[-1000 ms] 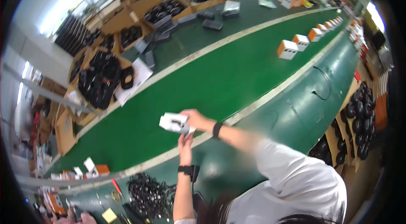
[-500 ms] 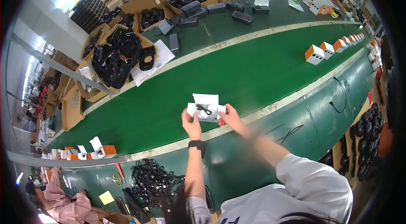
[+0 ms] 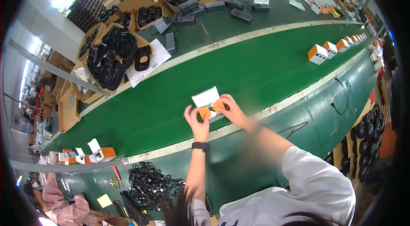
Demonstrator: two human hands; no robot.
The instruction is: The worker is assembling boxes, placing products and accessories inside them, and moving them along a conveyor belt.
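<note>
A small white carton (image 3: 206, 97) stands on the green belt in front of me with its lid raised at the back. Its two orange-faced side flaps now tilt inward over the opening, partly hiding what lies inside. My left hand (image 3: 198, 125) has its thumb and bent fingers around the left flap (image 3: 204, 113). With fingers and thumb, my right hand (image 3: 231, 110) grips the right flap (image 3: 218, 106). A black band circles my left wrist.
On the bench at left lie tangled black cables (image 3: 149, 185), scissors (image 3: 114, 182) and a yellow note (image 3: 104, 201). White-and-orange cartons (image 3: 318, 55) line the belt's right end; open ones (image 3: 101, 153) stand at left. Dark speakers (image 3: 241, 15) lie beyond. A co-worker's pink sleeve (image 3: 51, 185) shows lower left.
Both side flaps have gone from spread outward, white faces up, to tilted inward with orange faces showing. My hands have moved with them, and the coiled black cable inside is now mostly covered.
</note>
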